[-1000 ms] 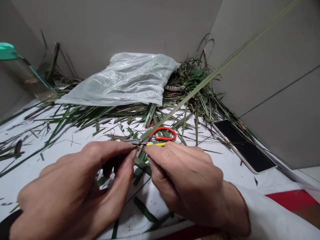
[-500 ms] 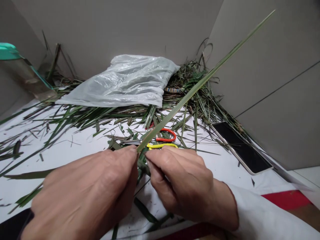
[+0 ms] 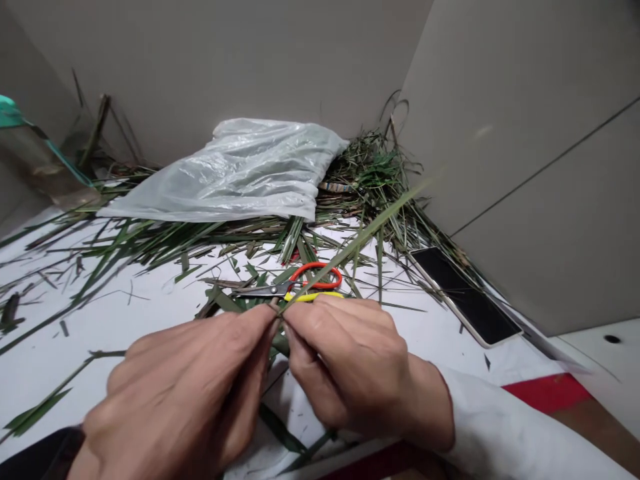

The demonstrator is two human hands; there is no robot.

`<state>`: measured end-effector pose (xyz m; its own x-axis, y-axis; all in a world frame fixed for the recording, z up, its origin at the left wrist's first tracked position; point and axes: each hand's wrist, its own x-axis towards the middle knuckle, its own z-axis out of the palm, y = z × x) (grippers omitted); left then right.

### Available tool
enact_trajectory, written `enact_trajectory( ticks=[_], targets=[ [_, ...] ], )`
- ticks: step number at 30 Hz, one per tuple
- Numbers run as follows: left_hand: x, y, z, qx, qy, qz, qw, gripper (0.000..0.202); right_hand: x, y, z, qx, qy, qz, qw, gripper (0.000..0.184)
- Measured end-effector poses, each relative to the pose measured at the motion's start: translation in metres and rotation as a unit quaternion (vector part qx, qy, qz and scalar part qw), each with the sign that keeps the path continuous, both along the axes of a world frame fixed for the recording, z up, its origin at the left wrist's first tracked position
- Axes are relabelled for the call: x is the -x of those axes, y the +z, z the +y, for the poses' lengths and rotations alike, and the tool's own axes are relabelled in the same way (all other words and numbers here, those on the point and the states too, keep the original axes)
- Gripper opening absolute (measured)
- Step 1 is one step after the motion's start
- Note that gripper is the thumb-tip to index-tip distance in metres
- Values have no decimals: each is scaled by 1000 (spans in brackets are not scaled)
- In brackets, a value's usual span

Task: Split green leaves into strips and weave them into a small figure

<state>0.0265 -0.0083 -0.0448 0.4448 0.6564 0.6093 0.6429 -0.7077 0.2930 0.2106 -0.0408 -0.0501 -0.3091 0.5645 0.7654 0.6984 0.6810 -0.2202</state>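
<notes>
A long, narrow green leaf strip (image 3: 350,250) rises to the upper right from between my hands, its far end blurred. My left hand (image 3: 185,380) and my right hand (image 3: 345,363) meet at the strip's lower end, each pinching it between thumb and fingers. Just beyond my fingertips lie scissors (image 3: 265,290) with steel blades and one red and one yellow handle loop. The yellow loop is partly hidden behind my right hand. Cut leaf pieces (image 3: 225,301) lie beneath my hands.
Leaf scraps cover a white sheet (image 3: 95,327). A heap of leaves (image 3: 370,180) and a translucent plastic bag (image 3: 225,177) lie at the back. A smartphone (image 3: 463,293) rests face up on the right, and a jar with a teal lid (image 3: 45,167) stands far left.
The leaf strip's far end has swung down and appears shorter and blurred. My hands stay together on it, and the whole view has shifted slightly.
</notes>
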Motion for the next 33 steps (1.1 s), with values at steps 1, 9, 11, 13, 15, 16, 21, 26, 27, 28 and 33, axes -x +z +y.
enact_trajectory(
  ticks=[1, 9, 11, 13, 15, 16, 21, 26, 27, 28, 33],
  targets=[
    [0, -1, 1, -28, -10, 16, 999, 15, 0, 0, 1, -1, -1, -6, 1000, 21],
    [-3, 3, 4, -89, -80, -8, 993, 20, -9, -3, 16, -39, -76, 7, 996, 15],
    [-4, 6, 6, -94, -89, -8, 992, 18, -11, -3, 19, -43, -83, 8, 996, 15],
    [-5, 8, 8, -95, -100, -8, 990, 17, -12, -3, 21, -48, -85, 6, 995, 15],
    [-5, 9, 9, -99, -109, -8, 989, 17, -13, -4, 22, -49, -86, 0, 995, 15],
    [-5, 9, 9, -101, -112, -7, 988, 17, -13, -4, 23, -48, -88, -4, 995, 15],
    [-3, 10, 9, -98, -113, -7, 989, 17, -21, -2, 29, -62, -134, 12, 989, 16],
    [-3, 10, 8, -90, -125, -14, 988, 14, -43, 3, 45, -59, -203, 65, 975, 14],
    [-3, 11, 8, -83, -131, -18, 988, 15, -50, 4, 49, -59, -223, 77, 970, 14],
    [-3, 11, 8, -75, -139, -21, 987, 15, -58, 6, 53, -61, -247, 89, 963, 14],
    [5, 24, 12, 4, -135, -66, 989, 11, -108, 15, 71, -42, -371, 151, 915, 11]
  ],
)
